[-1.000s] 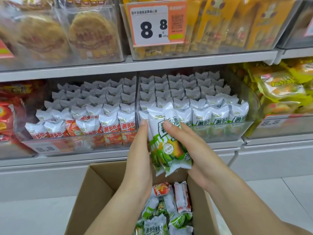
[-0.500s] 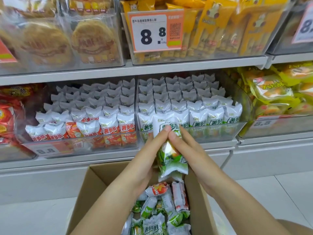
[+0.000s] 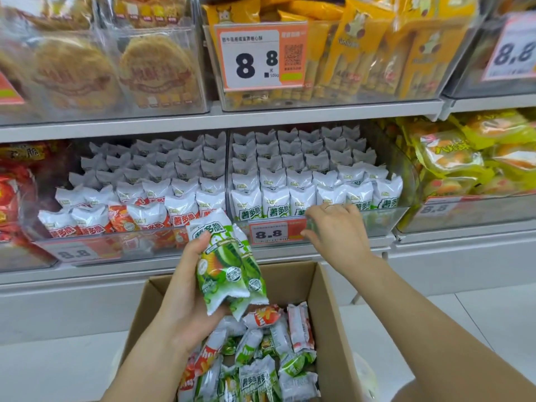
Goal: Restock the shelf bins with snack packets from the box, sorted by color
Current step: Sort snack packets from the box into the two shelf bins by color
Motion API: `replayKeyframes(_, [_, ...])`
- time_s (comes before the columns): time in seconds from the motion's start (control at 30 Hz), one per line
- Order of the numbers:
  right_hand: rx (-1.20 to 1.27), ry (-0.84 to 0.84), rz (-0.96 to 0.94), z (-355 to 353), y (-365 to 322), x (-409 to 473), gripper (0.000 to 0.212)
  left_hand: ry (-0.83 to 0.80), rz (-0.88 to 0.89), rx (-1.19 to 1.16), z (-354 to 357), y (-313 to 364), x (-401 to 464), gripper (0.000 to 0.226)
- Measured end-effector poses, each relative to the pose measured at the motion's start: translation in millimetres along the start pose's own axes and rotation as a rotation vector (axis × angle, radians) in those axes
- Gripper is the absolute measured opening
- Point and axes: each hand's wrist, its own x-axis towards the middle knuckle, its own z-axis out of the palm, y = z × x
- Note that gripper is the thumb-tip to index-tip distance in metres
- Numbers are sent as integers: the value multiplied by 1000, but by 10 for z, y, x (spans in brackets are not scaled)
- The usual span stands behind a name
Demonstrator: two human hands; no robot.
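My left hand (image 3: 185, 297) grips a small stack of green snack packets (image 3: 226, 262) upright above the open cardboard box (image 3: 330, 314). Loose green and red packets (image 3: 261, 358) lie mixed inside the box. My right hand (image 3: 339, 236) is at the front of the clear bin of green packets (image 3: 383, 219). Its fingers curl over the bin's front rim, and the thumb lies on the outer face beside the 8.8 price tag (image 3: 269, 233). To the left, the clear bin of red packets (image 3: 95, 248) is filled in rows.
The upper shelf (image 3: 261, 116) carries clear bins of round cakes and yellow packs. Yellow-wrapped snacks (image 3: 464, 163) fill the bin to the right, and red bags (image 3: 11, 198) the one at far left. White floor tiles lie on both sides of the box.
My right hand let go of the green packets and moved up and right to the green bin's front rim. My left hand keeps the packets and has dropped slightly to the left.
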Motion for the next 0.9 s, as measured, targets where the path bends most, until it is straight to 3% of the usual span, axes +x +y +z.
replayKeyframes(0.1, [-3,73,28,23,36,76,30,8,16,1,-112,34,-57,66])
replayKeyframes(0.2, [-4,92,-1,23,77,112,27,7,47,19,-158,87,-113,52])
replayKeyframes(0.33, [25,146,-15,13,110,59,25,7,118,47,-181,158,-194,57])
replayKeyframes(0.43, [24,153,-18,3,114,61,25,52,130,51,-180,184,-254,46])
replayKeyframes(0.6, [49,264,-44,-69,137,128,22,48,134,70,-167,180,-284,71])
replayKeyframes(0.73, [54,254,-97,-150,110,112,24,63,143,75,-122,126,-288,37])
replayKeyframes(0.9, [12,168,-171,-163,125,-200,21,40,178,82,-83,117,-323,36])
